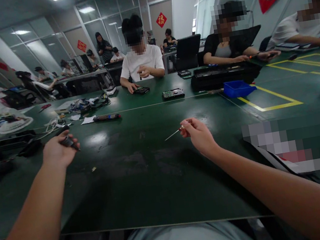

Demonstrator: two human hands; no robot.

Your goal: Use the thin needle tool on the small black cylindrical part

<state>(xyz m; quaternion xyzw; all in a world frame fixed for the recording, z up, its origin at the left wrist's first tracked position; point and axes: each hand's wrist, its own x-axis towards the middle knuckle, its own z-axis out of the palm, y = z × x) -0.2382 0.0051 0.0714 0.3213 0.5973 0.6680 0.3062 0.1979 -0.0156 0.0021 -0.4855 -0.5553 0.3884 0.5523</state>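
Item one: slim screwdriver-like tool [172, 135], pinched in the right hand [200, 137] above the tabletop [148, 195], its thin metal shaft pointing left and slightly down. Handle mostly covered by the fingers. Judged light and stiff, the bare shaft likely slick; best held by the handle, clear of the tip.

Item two: dark cylindrical object [68, 142], kind unclear, lying in the curled fingers of the left hand [57, 151], palm turned partly upward. Judged rigid and somewhat heavier; best gripped around its body.

Beyond, between the hands: brown tool-like piece [107, 118], lying flat.
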